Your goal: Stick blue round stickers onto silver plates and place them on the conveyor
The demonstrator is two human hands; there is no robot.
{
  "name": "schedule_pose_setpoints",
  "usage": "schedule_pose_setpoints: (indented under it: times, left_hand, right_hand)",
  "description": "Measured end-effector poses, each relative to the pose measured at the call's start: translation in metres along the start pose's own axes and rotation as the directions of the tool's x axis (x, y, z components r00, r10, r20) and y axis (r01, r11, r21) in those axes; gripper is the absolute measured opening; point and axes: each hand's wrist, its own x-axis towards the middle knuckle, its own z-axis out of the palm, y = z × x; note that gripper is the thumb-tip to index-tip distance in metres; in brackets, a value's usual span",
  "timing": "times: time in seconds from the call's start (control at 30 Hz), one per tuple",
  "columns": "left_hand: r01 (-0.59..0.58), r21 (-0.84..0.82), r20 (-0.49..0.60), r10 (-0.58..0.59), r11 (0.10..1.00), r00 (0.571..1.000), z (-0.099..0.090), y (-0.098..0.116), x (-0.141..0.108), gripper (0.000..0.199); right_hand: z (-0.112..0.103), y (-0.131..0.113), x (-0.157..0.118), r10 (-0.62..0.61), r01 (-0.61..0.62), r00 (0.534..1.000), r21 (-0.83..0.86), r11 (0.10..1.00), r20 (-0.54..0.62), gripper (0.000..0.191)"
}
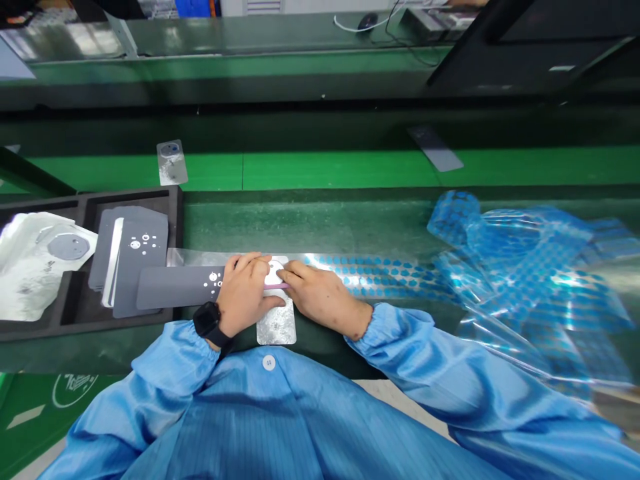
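A silvery phone back cover (277, 328) lies upright before me, its upper part between my hands. My left hand (245, 293) bends its fingers over the cover's upper left, with the thumb lying across it. From the right, my right hand (323, 297) has its fingertips pinched together at the camera area. A thin pink stick (277, 287) crosses the cover and ends under those fingertips. Beneath the hands runs a clear film strip (383, 277) with rows of blue dots. A dark grey cover-shaped sheet (175, 287) extends toward my left hand.
At left, a black divided tray (177, 227) holds grey sheets (155, 230) and silvery covers (30, 280). Crumpled blue-dotted film (530, 267) heaps at right. Beyond the bench edge lie a silvery cover (171, 163) and a grey one (437, 148). A dark monitor (540, 60) stands upper right.
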Motion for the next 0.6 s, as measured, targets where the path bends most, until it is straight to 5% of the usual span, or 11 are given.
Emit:
schedule_pose_setpoints:
  times: [0.13, 0.27, 0.43, 0.53, 0.6]
  left_hand:
    - [-0.026, -0.01, -0.054, 0.025, 1.0, 0.998, 0.002, -0.004, -0.001, 0.054]
    - [-0.047, 0.014, -0.165, 0.049, 0.999, 0.985, 0.011, -0.006, -0.005, 0.069]
    - [0.012, 0.113, -0.422, 0.037, 0.994, 0.906, 0.018, -0.001, -0.012, 0.071]
    - [0.077, 0.168, -0.547, 0.028, 0.983, 0.837, -0.011, -0.011, -0.003, 0.043]
    - [0.178, 0.215, -0.573, -0.024, 0.96, 0.819, -0.049, -0.027, 0.016, 0.031]
  right_hand:
    - [-0.004, 0.003, 0.007, 0.048, -0.049, 0.999, 0.129, 0.99, 0.017, 0.02]
    - [-0.012, 0.008, 0.02, 0.162, -0.169, 0.986, 0.269, 0.948, 0.049, 0.041]
    - [-0.025, 0.021, 0.051, 0.211, -0.237, 0.971, 0.448, 0.862, 0.108, 0.029]
    - [-0.043, 0.047, 0.09, 0.296, -0.23, 0.955, 0.618, 0.751, -0.004, 0.019]
    - [-0.059, 0.07, 0.122, 0.409, -0.209, 0.895, 0.639, 0.74, -0.18, 0.016]
